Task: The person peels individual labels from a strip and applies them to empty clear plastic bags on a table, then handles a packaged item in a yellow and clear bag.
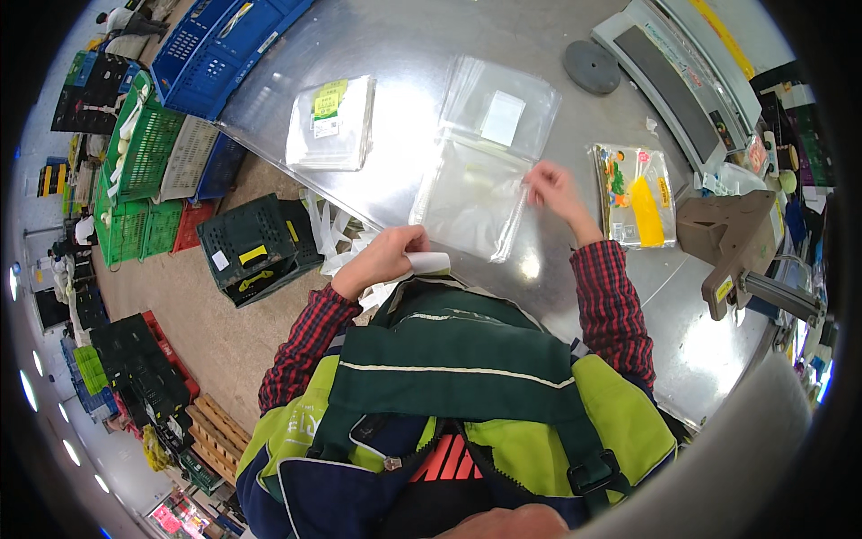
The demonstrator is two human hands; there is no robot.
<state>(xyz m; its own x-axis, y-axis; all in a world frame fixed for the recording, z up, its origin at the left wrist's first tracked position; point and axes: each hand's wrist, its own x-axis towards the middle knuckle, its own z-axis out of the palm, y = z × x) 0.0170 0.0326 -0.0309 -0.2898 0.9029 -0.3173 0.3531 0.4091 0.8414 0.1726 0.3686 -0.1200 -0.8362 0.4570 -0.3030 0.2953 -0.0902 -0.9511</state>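
Observation:
My left hand (387, 259) holds a roll of white label strip (429, 263) at the near edge of the metal table (539, 283). My right hand (553, 194) has thumb and fingertips together at the right edge of a stack of clear plastic bags (475, 195); whether it pinches the film I cannot tell. Above that stack and partly meeting it lie more clear bags (465, 101) with a white card (503, 118). Further left is a pile of clear bags (330, 151) with a green and white label. Printed bags (636, 202) lie right of my right hand.
A blue crate (222, 54) stands at the table's upper left. A round grey disc (591, 67) and a grey machine (673, 87) are at the upper right, a brown bracket (727, 229) below them. White strips (331, 229) hang beside a dark crate (249, 249). A person (128, 21) is far off.

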